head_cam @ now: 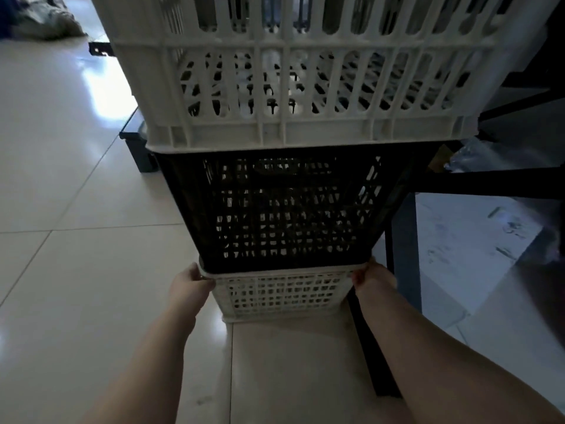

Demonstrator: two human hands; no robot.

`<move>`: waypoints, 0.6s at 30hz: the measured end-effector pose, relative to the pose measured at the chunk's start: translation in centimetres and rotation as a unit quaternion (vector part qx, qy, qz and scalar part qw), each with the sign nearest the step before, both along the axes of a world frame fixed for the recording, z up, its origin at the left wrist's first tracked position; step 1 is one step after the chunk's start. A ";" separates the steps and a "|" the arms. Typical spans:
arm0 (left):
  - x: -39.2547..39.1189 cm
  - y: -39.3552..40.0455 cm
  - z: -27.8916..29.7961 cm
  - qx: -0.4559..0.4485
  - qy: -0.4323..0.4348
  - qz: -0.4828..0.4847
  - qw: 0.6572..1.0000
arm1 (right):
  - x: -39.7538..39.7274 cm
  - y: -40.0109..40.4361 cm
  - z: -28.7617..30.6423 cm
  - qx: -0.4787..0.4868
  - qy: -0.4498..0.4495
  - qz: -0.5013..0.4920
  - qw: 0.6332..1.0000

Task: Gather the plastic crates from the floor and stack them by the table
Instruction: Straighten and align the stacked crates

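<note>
A stack of three crates is seen filling the centre of the frame, standing on the pale tiled floor point(76, 270). At the bottom, a small white crate point(282, 293) is held at both ends of its rim: the left hand point(191, 283) is curled over the left corner, and the right hand point(371, 276) is wrapped round the right corner, so both are grasping it. Set on that crate is a black crate point(284, 209), and on top of that a large white crate point(290, 87) is carried, reaching up past the top edge of the frame. To the right, just beside the stack, the dark frame of a table point(489, 182) is seen, with a black leg running down toward the lower right. Behind the stack, at centre left, a dark box point(137, 148) is partly hidden. In the upper left corner, a bundle of cloth point(46, 19) is lying on the floor.
</note>
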State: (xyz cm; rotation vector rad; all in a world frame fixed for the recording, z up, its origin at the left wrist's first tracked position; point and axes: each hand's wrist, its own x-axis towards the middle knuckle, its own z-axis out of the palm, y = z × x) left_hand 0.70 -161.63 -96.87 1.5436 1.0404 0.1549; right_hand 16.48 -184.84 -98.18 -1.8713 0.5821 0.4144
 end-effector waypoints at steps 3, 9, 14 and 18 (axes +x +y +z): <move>0.0 -0.6 0.7 -0.012 -0.020 -0.009 1.000 | -1.1 0.1 -0.5 0.042 -0.007 0.073 0.996; 0.5 -0.8 9.4 0.020 -0.201 0.030 0.979 | -3.3 0.3 7.0 0.029 -0.184 -0.027 0.982; -2.7 -1.1 19.4 0.154 -0.355 -0.006 0.922 | -6.4 -1.3 17.6 0.036 -0.527 0.034 0.849; -0.5 -1.4 21.0 0.291 -0.258 -0.032 0.921 | -3.1 -1.6 23.4 0.072 -0.461 0.081 0.881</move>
